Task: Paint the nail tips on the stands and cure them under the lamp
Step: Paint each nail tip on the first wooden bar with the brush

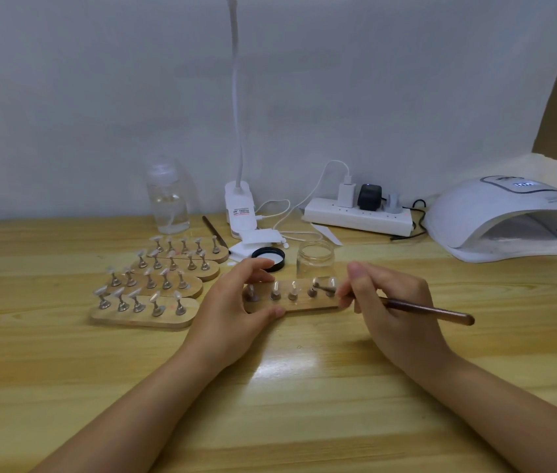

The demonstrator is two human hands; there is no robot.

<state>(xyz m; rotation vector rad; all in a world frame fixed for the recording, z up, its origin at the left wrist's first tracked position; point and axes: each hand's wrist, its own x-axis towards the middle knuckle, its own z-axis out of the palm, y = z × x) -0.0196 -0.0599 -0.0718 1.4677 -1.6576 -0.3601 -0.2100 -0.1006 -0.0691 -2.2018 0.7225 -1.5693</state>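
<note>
Your left hand (236, 302) grips the stand (299, 303) by its left end, thumb in front. Your right hand (386, 302) pinches the brush (430, 310), its tip at a nail tip (315, 284).

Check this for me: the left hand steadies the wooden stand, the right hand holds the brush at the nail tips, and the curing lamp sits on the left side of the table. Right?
Not quite. The head view shows the curing lamp on the right side of the table, not the left. The rest holds: the left hand steadies the wooden stand, and the right hand holds the brush at the nail tips.
</note>
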